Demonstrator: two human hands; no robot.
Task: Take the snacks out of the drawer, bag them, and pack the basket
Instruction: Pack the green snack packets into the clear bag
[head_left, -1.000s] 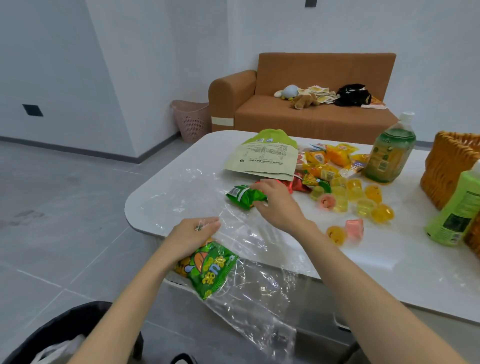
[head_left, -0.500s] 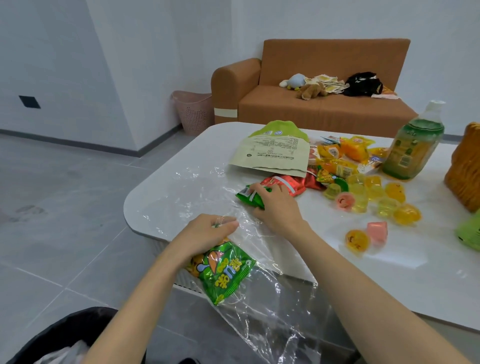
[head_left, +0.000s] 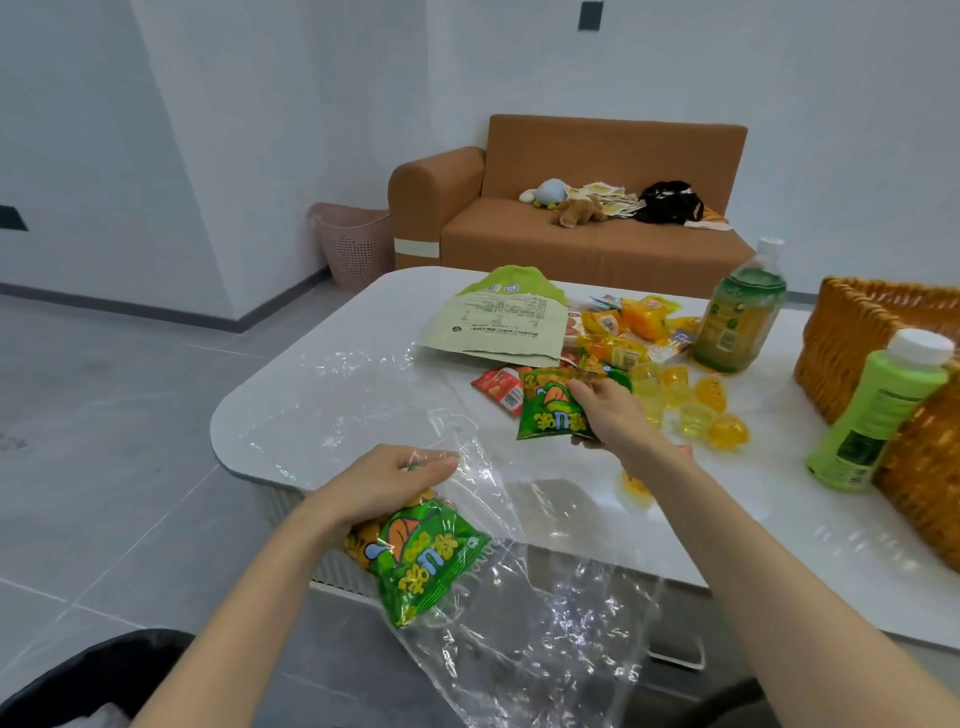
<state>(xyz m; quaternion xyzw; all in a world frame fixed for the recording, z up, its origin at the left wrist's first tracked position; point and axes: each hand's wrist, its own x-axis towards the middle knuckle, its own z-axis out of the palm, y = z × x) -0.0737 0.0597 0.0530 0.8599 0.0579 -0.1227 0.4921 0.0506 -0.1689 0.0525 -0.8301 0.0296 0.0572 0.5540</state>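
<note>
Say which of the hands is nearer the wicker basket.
Right. The right hand, holding a green packet, is mid-table left of the basket; the left hand grips the clear bag farther left.

Setting recorded as a home living room. A brown sofa is seen against a white wall, with soft toys and a black bundle left on its seat. A pink plastic bin is placed on the floor just beside the sofa arm. The floor is laid with large grey tiles. A white table with rounded corners is noted in the foreground, loaded with snack packets, jelly cups, drink bottles and a wicker basket.
</note>
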